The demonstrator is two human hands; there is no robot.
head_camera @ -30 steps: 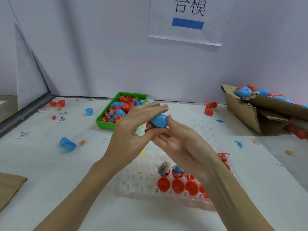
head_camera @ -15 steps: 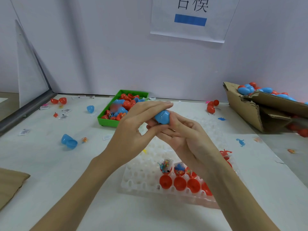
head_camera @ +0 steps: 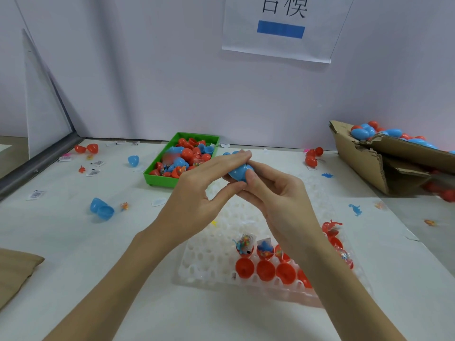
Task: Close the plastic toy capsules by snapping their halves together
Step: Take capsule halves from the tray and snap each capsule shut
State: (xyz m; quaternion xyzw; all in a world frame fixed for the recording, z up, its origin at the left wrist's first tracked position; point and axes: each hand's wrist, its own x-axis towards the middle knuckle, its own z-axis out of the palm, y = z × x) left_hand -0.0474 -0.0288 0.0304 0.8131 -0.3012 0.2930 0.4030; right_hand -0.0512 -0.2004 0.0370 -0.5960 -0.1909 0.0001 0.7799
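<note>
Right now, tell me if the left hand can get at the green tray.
Probably yes, once freed: the left hand helps pinch the blue capsule, and the green tray lies just beyond it, nothing between.

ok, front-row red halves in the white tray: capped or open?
Open. The front-row red halves sit mouth-up in the white tray, hollow insides visible, no blue tops on them.

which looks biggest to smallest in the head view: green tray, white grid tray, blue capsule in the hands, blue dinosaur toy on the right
1. white grid tray, though it is nearest the camera
2. green tray
3. blue capsule, partly hidden by both hands
4. blue dinosaur toy
</note>
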